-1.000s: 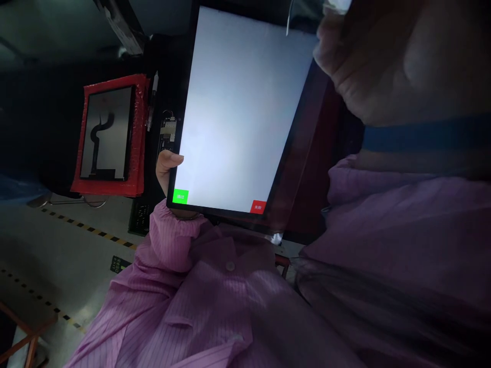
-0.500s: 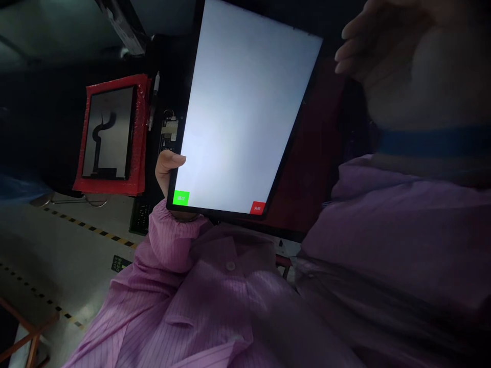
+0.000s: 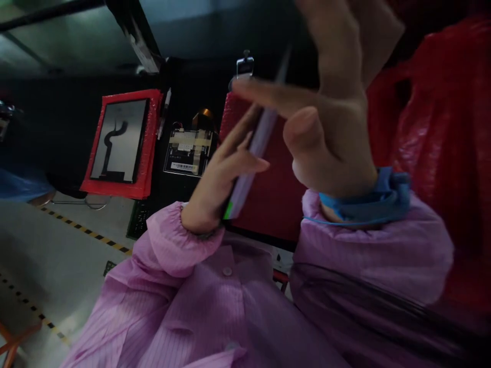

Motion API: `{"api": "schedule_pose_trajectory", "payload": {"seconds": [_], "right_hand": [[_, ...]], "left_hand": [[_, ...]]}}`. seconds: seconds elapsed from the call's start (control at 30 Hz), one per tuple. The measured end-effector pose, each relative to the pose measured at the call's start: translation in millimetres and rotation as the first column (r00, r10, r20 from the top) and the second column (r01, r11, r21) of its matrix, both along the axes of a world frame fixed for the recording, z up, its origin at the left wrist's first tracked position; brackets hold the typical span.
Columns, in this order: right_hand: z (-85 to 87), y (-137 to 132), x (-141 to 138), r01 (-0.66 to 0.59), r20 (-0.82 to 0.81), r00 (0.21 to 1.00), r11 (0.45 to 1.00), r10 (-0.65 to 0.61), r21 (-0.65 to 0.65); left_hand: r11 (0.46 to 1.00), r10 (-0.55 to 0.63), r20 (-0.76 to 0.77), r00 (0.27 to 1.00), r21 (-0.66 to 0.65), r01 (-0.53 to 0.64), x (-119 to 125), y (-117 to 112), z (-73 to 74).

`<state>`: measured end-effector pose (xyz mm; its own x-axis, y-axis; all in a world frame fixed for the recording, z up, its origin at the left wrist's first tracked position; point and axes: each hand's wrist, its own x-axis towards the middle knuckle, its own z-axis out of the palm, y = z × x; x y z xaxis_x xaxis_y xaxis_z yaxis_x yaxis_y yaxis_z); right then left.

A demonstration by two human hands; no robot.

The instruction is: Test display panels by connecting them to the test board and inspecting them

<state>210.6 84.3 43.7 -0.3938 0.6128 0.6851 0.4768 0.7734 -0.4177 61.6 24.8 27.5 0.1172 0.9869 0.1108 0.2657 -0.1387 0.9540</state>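
Note:
My left hand is closed on the lower end of a lit display panel. The panel is turned nearly edge-on to me, with a green patch showing at its bottom corner. My right hand is raised close in front of the camera, its fingers stretched out and apart. Its forefinger reaches left across the panel's upper part. Whether that hand presses on the panel is unclear. A blue strap circles my right wrist above the pink striped sleeve.
A red tray at the left holds a grey panel with a black flex cable. A small circuit board lies beside it. Another red tray sits behind the held panel, and red wrap fills the right. Yellow-black floor tape runs below.
The display panel has swung from facing me to nearly edge-on. My right hand has come down and left, fingers spread by the panel. The view has shifted slightly.

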Motion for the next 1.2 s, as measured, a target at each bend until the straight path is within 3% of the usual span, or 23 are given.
{"api": "schedule_pose_trajectory", "payload": {"seconds": [0.1, 0.2, 0.23, 0.3, 0.37, 0.4, 0.47, 0.53, 0.73, 0.87, 1.03, 1.1, 1.2], "right_hand": [[-13.1, -4, 6, 0.006, -0.06, 0.998, 0.998, -0.01, -0.067], [-23.4, -4, 16, 0.019, -0.09, 0.996, 0.998, -0.024, -0.057], [-25.9, -4, 19, 0.022, -0.09, 0.996, 0.999, -0.026, -0.038], [-30.4, -4, 24, 0.022, -0.092, 0.996, 1.0, -0.023, -0.015], [-34.9, -3, 27, 0.032, -0.082, 0.996, 0.999, -0.033, -0.019], [-37.1, -3, 28, 0.04, -0.075, 0.996, 0.999, -0.041, -0.021], [-41.1, -1, 28, 0.05, -0.065, 0.997, 0.999, -0.05, -0.006], [-43.8, -1, 27, 0.051, -0.085, 0.995, 0.999, -0.05, 0.015], [-42.2, -7, 24, 0.083, -0.125, 0.988, 0.996, -0.086, -0.026], [-34.9, -11, 23, 0.161, -0.072, 0.982, 0.977, -0.172, -0.139], [-31.4, -15, 17, 0.132, -0.132, 0.978, 0.971, -0.16, -0.199], [-33.1, -21, 17, 0.166, -0.2, 0.949, 0.927, -0.242, -0.336], [-38.1, -35, 29, 0.182, -0.254, 0.881, 0.78, -0.4, -0.598]], "left_hand": [[0.992, -0.107, -0.046, 0.993, -0.066, 0.104, 17, 1, 10.6], [0.99, -0.091, -0.119, 0.989, 0.097, 0.103, 12, -11, 6.5], [0.981, -0.047, -0.152, 0.987, 0.178, 0.074, 5, -16, 1.0], [0.945, 0.159, -0.299, 0.941, 0.323, -0.057, -16, -25, -15.4], [0.891, 0.414, -0.524, 0.744, 0.399, -0.215, -40, -29, -36.3], [0.887, 0.455, -0.632, 0.627, 0.386, -0.255, -51, -29, -46.6], [0.903, 0.426, -0.776, 0.465, 0.334, -0.27, -67, -28, -63.5], [0.923, 0.377, -0.836, 0.399, 0.305, -0.234, -74, -28, -73.3], [0.948, 0.319, -0.862, 0.393, 0.292, -0.128, -74, -33, -76.7], [0.949, 0.312, -0.857, 0.411, 0.297, -0.101, -79, -33, -79.3], [0.949, 0.312, -0.837, 0.449, 0.295, -0.109, -84, -32, -83.9], [0.941, 0.333, -0.821, 0.463, 0.323, -0.105, -86, -34, -84.0], [0.927, 0.314, -0.804, 0.505, 0.375, 0.021, -89, -36, -83.1]]}}
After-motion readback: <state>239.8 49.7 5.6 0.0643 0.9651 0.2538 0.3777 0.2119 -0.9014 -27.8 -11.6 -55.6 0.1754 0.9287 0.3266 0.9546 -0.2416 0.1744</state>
